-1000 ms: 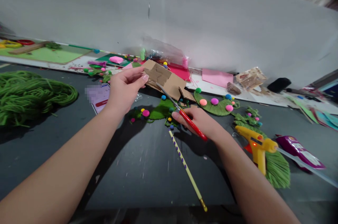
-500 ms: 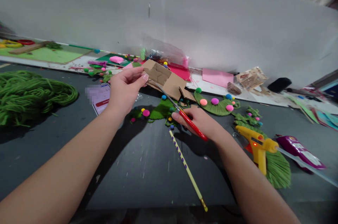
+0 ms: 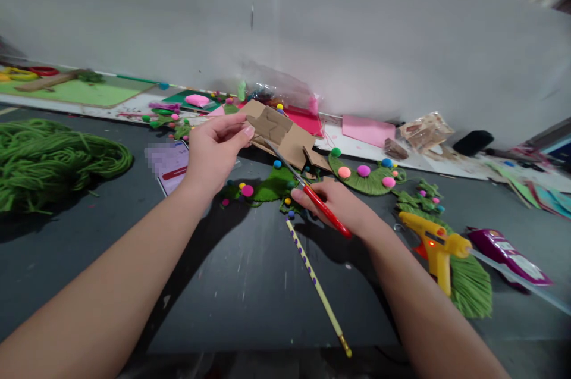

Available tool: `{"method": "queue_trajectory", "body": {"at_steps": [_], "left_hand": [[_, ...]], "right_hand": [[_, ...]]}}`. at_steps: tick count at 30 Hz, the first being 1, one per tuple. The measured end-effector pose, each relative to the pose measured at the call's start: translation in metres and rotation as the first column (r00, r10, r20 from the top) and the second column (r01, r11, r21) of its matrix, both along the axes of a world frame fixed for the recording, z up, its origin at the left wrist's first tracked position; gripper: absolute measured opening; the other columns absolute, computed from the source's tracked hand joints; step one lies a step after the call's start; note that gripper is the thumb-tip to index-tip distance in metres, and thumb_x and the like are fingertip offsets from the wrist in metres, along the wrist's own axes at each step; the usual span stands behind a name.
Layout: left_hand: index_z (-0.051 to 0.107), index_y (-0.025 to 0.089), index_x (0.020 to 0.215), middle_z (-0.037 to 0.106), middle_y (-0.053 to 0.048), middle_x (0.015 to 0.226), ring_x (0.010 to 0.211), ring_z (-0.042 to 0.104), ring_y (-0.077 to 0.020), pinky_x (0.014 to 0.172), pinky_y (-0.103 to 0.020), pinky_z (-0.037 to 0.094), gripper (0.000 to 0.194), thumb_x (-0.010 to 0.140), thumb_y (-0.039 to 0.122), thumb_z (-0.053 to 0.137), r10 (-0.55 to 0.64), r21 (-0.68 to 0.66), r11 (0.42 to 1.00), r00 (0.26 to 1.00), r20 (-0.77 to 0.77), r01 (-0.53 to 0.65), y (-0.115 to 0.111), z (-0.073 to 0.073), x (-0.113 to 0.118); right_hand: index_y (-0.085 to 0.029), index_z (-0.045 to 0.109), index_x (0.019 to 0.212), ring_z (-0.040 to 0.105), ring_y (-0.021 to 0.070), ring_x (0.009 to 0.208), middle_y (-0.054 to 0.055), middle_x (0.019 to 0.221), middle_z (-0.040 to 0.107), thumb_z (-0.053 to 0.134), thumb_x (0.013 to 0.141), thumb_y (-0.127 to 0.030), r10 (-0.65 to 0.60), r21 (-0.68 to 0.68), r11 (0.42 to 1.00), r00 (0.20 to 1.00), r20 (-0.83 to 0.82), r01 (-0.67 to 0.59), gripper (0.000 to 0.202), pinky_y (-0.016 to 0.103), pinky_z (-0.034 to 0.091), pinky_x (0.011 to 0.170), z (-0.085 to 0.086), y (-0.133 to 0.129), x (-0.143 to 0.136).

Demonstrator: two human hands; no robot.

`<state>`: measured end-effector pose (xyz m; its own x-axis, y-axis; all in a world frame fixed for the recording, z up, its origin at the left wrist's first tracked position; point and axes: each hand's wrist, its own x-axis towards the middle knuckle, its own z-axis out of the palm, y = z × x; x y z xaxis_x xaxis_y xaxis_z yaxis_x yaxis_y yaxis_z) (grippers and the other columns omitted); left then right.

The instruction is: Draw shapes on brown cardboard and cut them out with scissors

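Between thumb and fingers, my left hand pinches the left side of a folded piece of brown cardboard, which has dark lines drawn on it. My right hand is closed round the red handles of a pair of scissors. The blades point up and left and lie against the cardboard's lower edge; whether they are cutting into it I cannot tell. Under the cardboard is a green felt piece with coloured pom-poms around it. A pale pencil with purple marks lies below my right hand.
Green yarn is heaped on the left, and a phone lies behind my left wrist. To the right a yellow glue gun with its light on rests over a green yarn leaf, beside a purple packet. A yarn wreath piece carries pom-poms.
My left hand has shifted very slightly to the right along with the cardboard. The right hand and the scissors look almost unmoved.
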<state>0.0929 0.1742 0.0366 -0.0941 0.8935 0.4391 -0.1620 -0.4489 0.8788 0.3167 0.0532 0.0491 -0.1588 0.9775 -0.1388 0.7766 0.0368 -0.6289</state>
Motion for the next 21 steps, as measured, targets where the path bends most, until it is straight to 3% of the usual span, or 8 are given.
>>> {"method": "queue_trajectory", "body": {"at_steps": [21], "left_hand": [[0.080, 0.022, 0.101, 0.077, -0.003, 0.089, 0.080, 0.070, -0.0155, 0.073, -0.030, 0.062, 0.030, 0.072, 0.026, 0.086, -0.041, 0.026, 0.999, 0.999, -0.031, 0.042, -0.0031, 0.0009, 0.0019]], "right_hand": [[-0.021, 0.045, 0.063, 0.039, 0.0133, 0.056, -0.002, 0.059, 0.045, 0.049, 0.093, -0.073, 0.016, 0.024, 1.000, 1.000, 0.022, -0.016, 0.060, 0.031, 0.028, 0.057, -0.0009, 0.0007, -0.0004]]}}
